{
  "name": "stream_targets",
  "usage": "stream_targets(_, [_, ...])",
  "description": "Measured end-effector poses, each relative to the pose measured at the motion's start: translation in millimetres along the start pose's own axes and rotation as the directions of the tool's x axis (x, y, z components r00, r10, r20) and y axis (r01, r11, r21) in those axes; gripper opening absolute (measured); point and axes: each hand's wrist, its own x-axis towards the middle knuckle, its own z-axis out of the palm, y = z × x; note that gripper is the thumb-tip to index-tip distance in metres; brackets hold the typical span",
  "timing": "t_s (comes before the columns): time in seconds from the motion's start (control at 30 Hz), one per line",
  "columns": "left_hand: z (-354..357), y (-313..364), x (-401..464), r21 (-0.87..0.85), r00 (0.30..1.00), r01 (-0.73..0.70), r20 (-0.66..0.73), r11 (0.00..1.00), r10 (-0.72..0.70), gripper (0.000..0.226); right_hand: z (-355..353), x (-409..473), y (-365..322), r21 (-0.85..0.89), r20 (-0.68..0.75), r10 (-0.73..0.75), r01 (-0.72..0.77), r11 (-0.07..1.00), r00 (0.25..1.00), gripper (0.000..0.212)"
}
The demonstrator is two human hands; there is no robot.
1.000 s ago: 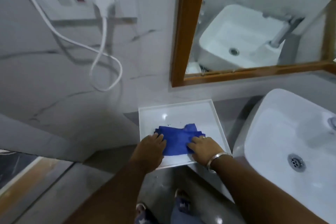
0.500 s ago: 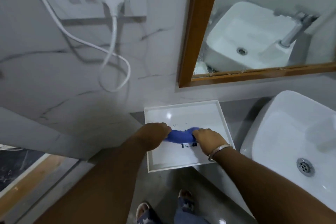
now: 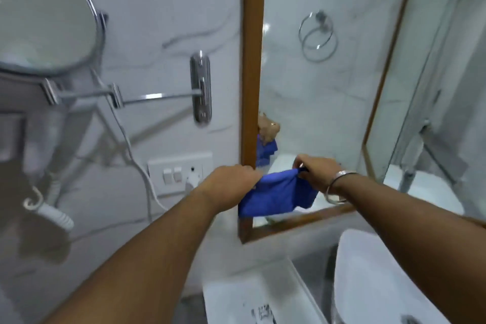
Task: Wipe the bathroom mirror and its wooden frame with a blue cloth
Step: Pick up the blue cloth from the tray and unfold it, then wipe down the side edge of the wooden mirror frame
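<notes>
A blue cloth (image 3: pixel 278 193) hangs stretched between my two hands in front of the mirror's lower left corner. My left hand (image 3: pixel 228 181) grips its left end, right by the wooden frame (image 3: pixel 251 60). My right hand (image 3: pixel 319 169), with a metal bangle on the wrist, pinches the cloth's right top edge in front of the mirror glass (image 3: pixel 315 92). The glass reflects a hand and the cloth near the frame's inner edge. The frame's bottom rail (image 3: pixel 294 223) runs just below the cloth.
A round swing-arm mirror (image 3: pixel 44 16) on a chrome wall bracket (image 3: pixel 201 87) sticks out at upper left. A switch plate (image 3: pixel 180 172) with a white plug and cord sits left of the frame. Below are a white tray (image 3: pixel 236 297) and the white basin (image 3: pixel 381 279).
Both hands have lifted the blue cloth off the white tray and raised it to the mirror's lower left corner. The view has tilted upward, now showing the round mirror and more glass.
</notes>
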Motion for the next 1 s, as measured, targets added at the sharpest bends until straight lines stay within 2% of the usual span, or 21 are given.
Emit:
stream_targets(0.1, [-86, -14, 24, -0.055, 0.968, 0.052, -0.241, 0.997, -0.064, 0.022, -93, 7, -12, 0.005, -0.182, 0.012, -0.012, 1.000, 0.983, 0.017])
stream_targets(0.2, [-170, -36, 40, -0.138, 0.874, 0.068, -0.469, 0.988, -0.126, 0.023, -172, 16, -25, 0.055, -0.357, 0.005, 0.016, 0.998, 0.934, 0.019])
stream_targets(0.33, [-263, -61, 66, -0.142, 0.767, 0.106, -0.619, 0.984, -0.172, 0.018, -257, 32, -48, 0.059, -0.501, -0.045, 0.086, 0.995, 0.864, 0.021])
stream_targets(0.5, [-348, -82, 110, 0.032, 0.677, 0.231, -0.723, 0.972, -0.137, 0.021, -352, 60, -56, 0.011, -0.665, -0.084, 0.122, 0.992, 0.742, 0.015])
stream_targets(0.6, [-390, -81, 135, 0.145, 0.628, 0.306, -0.774, 0.941, -0.084, 0.023, -395, 72, -52, -0.050, -0.723, -0.092, 0.081, 0.995, 0.684, 0.016])
stream_targets(0.67, [-412, -80, 156, 0.211, 0.602, 0.365, -0.797, 0.907, -0.056, 0.024, -415, 84, -49, -0.116, -0.795, -0.091, -0.002, 0.993, 0.599, 0.018])
stream_targets(0.73, [-426, -81, 174, 0.217, 0.591, 0.398, -0.804, 0.891, -0.068, 0.025, -424, 94, -57, -0.186, -0.874, -0.099, -0.139, 0.973, 0.475, 0.022])
stream_targets(0.8, [-433, -85, 194, 0.204, 0.568, 0.403, -0.820, 0.892, -0.069, 0.025, -423, 110, -67, -0.162, -0.931, -0.089, -0.182, 0.970, 0.355, 0.026])
stream_targets(0.83, [-435, -88, 202, 0.203, 0.556, 0.404, -0.829, 0.892, -0.063, 0.025, -419, 120, -73, -0.150, -0.947, -0.103, -0.134, 0.980, 0.303, 0.026])
stream_targets(0.9, [-438, -97, 215, 0.206, 0.533, 0.402, -0.845, 0.892, -0.046, 0.024, -405, 141, -80, -0.185, -0.955, -0.199, 0.082, 0.979, 0.219, 0.024])
stream_targets(0.97, [-440, -106, 217, 0.177, 0.509, 0.384, -0.859, 0.906, -0.048, 0.022, -387, 155, -80, -0.327, -0.914, -0.380, 0.293, 0.898, 0.144, 0.023])
stream_targets(1.0, [-438, -110, 218, 0.149, 0.496, 0.368, -0.866, 0.918, -0.058, 0.022, -377, 163, -77, -0.398, -0.880, -0.459, 0.345, 0.850, 0.118, 0.025])
